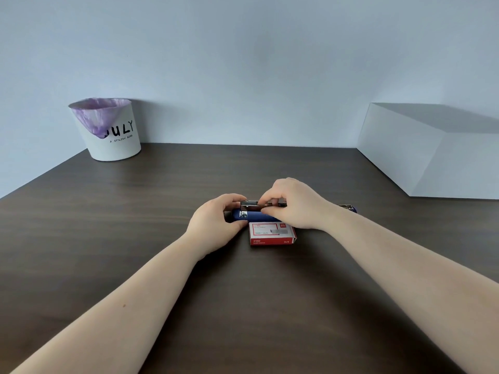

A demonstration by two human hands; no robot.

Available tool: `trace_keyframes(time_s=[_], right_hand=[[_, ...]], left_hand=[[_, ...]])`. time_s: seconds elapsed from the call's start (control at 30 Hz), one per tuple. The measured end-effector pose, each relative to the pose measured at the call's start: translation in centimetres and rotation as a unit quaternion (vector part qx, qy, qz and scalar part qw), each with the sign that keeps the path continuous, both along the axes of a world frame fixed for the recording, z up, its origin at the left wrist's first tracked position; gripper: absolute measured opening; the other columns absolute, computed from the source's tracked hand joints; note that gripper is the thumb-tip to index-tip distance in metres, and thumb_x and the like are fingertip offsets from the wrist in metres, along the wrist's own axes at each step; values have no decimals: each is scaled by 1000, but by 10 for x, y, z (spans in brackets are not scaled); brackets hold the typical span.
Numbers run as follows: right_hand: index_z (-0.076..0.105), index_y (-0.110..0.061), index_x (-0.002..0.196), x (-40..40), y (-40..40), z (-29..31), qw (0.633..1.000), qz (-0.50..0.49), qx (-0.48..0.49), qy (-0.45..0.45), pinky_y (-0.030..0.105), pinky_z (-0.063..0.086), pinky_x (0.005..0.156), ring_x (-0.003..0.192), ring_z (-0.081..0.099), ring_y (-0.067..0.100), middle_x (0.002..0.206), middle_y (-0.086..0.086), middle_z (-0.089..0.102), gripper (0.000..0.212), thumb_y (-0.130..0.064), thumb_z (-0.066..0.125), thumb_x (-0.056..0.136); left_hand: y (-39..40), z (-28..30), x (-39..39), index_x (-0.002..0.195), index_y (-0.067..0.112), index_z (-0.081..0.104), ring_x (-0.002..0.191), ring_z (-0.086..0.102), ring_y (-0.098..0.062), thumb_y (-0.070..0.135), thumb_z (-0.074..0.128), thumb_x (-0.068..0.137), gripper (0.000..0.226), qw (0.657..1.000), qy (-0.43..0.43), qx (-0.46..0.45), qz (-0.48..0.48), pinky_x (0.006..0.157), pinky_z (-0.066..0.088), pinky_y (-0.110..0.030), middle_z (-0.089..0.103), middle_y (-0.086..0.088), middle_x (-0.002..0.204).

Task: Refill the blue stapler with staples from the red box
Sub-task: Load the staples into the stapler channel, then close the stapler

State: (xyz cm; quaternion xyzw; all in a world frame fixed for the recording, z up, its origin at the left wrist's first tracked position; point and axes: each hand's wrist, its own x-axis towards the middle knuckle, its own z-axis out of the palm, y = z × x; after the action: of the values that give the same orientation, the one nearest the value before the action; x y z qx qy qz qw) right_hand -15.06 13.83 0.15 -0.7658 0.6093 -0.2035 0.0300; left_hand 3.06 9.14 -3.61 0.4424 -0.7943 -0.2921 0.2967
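Observation:
The blue stapler [258,215] lies on the dark wooden table, swung open flat so its far end [351,207] shows beyond my right wrist. Its metal staple channel [249,203] faces up. My left hand [216,221] grips the stapler's left end. My right hand [295,205] pinches its fingertips over the channel; whether a strip of staples sits between them is too small to tell. The red staple box [271,233] lies closed just in front of the stapler, touching or nearly touching it.
A white bin [108,130] with a purple liner stands at the back left by the wall. A large white box [432,149] occupies the back right. The table [135,225] stretches wide around my hands.

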Motion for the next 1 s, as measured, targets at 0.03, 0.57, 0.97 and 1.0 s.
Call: trace_keyframes(time_s=[0.03, 0.57, 0.97, 1.0], right_hand=[[71, -21, 104, -4, 3, 2, 1000, -11, 1, -14, 23, 35, 73, 84, 49, 14, 84, -1, 61, 21, -27, 63, 85], [57, -26, 105, -85, 43, 17, 955, -170, 210, 119, 37, 34, 84, 98, 53, 20, 98, -5, 56, 31, -47, 60, 82], [55, -20, 126, -24, 21, 58, 996, -28, -3, -81, -3, 33, 59, 57, 45, -23, 102, -11, 55, 53, -14, 73, 76], [54, -19, 127, -18, 16, 55, 996, -19, 4, -87, -3, 34, 57, 55, 45, -23, 101, -10, 56, 54, -12, 72, 77]], left_hand=[[0, 0, 0, 113, 34, 58, 105, 61, -12, 21, 68, 74, 42, 1000, -1, 1, 0, 96, 48, -38, 68, 7, 113], [5, 3, -2, 111, 27, 59, 101, 62, -16, 23, 70, 75, 38, 999, -43, -20, 10, 94, 47, -34, 69, 6, 111], [1, 0, -1, 109, 29, 60, 99, 63, -14, 26, 71, 73, 37, 999, -38, -20, 10, 92, 48, -35, 69, 9, 107], [1, 0, -1, 109, 29, 60, 99, 63, -15, 26, 72, 73, 38, 999, -36, -21, 10, 92, 49, -35, 69, 8, 107]])
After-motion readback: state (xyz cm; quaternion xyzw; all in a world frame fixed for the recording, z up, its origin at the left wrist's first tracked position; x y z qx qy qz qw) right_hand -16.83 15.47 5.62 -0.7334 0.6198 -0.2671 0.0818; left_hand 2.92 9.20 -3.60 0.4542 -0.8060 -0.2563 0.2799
